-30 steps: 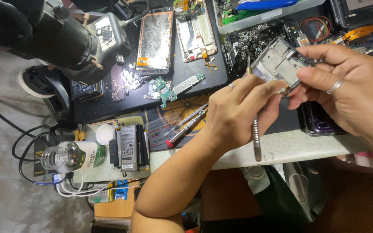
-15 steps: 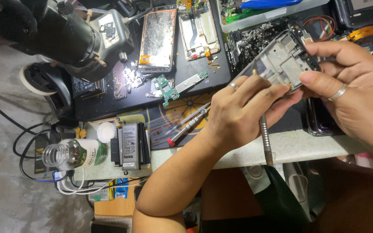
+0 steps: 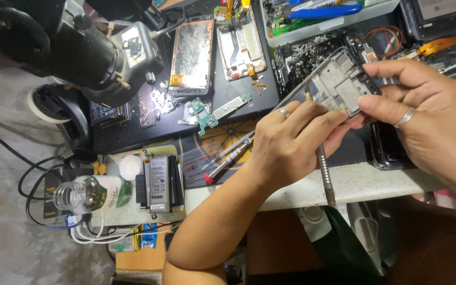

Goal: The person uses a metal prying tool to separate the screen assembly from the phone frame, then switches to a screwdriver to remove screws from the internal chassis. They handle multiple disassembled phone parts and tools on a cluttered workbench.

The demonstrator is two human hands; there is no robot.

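At the far left a clear bottle (image 3: 88, 192) lies on its side on the surface (image 3: 291, 192), just beside a white cap (image 3: 130, 167) and a black battery (image 3: 159, 183). Above them stands a dark microscope (image 3: 88, 55) over a black mat (image 3: 149, 129) that carries a cracked phone screen (image 3: 192, 57) and a small green circuit board (image 3: 201, 113). Two screwdrivers (image 3: 228, 158) lie near the left hand (image 3: 291, 145), whose grip is clenched on a thin metal tool (image 3: 324, 171), its tip touching a grey phone frame (image 3: 339, 84). The right hand (image 3: 434, 119), ring on one finger, pinches that frame's edge, holding it tilted above the surface.
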